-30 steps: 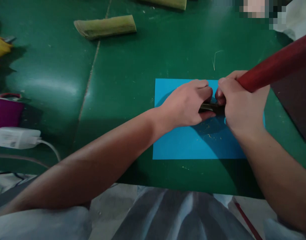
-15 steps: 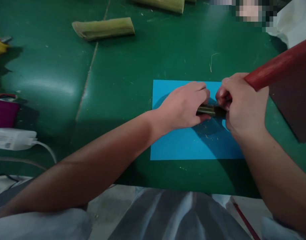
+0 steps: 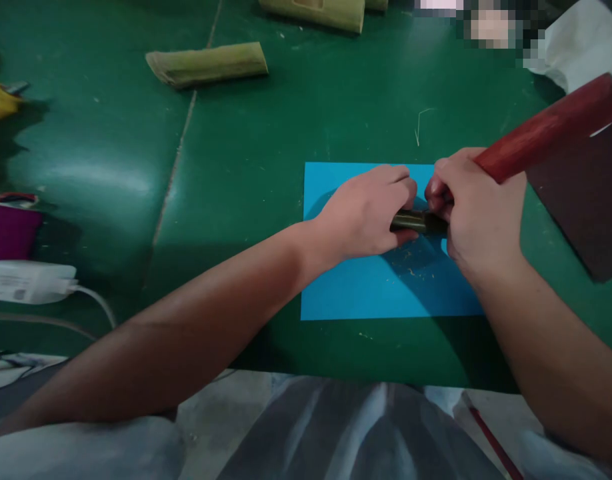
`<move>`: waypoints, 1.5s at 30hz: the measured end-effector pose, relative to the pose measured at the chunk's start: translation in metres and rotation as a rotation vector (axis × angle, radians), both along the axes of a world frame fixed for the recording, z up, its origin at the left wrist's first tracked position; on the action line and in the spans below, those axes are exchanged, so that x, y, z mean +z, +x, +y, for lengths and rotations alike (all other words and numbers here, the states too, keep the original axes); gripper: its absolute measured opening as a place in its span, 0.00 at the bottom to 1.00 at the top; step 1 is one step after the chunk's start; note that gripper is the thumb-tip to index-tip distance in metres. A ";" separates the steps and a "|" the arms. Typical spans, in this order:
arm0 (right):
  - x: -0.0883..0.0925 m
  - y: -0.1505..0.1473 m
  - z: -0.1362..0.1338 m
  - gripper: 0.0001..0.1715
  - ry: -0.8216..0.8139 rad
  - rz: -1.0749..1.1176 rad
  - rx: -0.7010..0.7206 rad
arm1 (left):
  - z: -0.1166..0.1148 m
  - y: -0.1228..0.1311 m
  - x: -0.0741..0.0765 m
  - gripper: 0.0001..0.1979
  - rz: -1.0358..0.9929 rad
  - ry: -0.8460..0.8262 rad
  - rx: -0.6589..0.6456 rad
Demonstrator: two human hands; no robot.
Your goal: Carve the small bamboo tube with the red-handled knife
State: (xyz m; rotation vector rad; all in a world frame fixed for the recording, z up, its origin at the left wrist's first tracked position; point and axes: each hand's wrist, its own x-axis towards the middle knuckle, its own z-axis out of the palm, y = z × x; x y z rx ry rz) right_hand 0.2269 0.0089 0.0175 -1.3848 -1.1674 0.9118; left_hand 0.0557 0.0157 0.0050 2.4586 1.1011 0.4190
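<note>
My left hand (image 3: 369, 210) is closed around a short, dark green-brown bamboo piece (image 3: 410, 221), pressing it down over a blue sheet (image 3: 346, 290). To the right, my right hand (image 3: 486, 217) grips a tool with a thick red handle (image 3: 551, 130), which slants up and away to the right. The tool's working end is hidden by the fingers, close to the bamboo's right end. Fine pale shavings (image 3: 413, 272) are scattered on the sheet below the bamboo.
A split bamboo length (image 3: 211, 65) and a larger bamboo tube (image 3: 331, 15) lie farther back on the green table (image 3: 111, 153). A dark brown board (image 3: 586, 207) is at right. At left are a white charger (image 3: 29, 281) with cable and a purple object (image 3: 11, 230).
My right hand and the red-handled tool have shifted slightly left, and the handle's far end has come into view. The left hand stays on the bamboo; the view has shifted a little.
</note>
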 end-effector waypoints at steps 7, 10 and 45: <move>-0.001 -0.007 -0.001 0.23 0.086 -0.055 -0.024 | 0.005 -0.001 -0.010 0.09 -0.066 0.022 -0.024; 0.000 -0.007 0.000 0.27 0.074 -0.070 -0.003 | 0.008 -0.002 -0.012 0.09 -0.084 0.022 -0.056; -0.002 0.001 -0.001 0.21 0.019 0.008 -0.002 | 0.010 -0.001 -0.011 0.10 -0.047 0.019 -0.044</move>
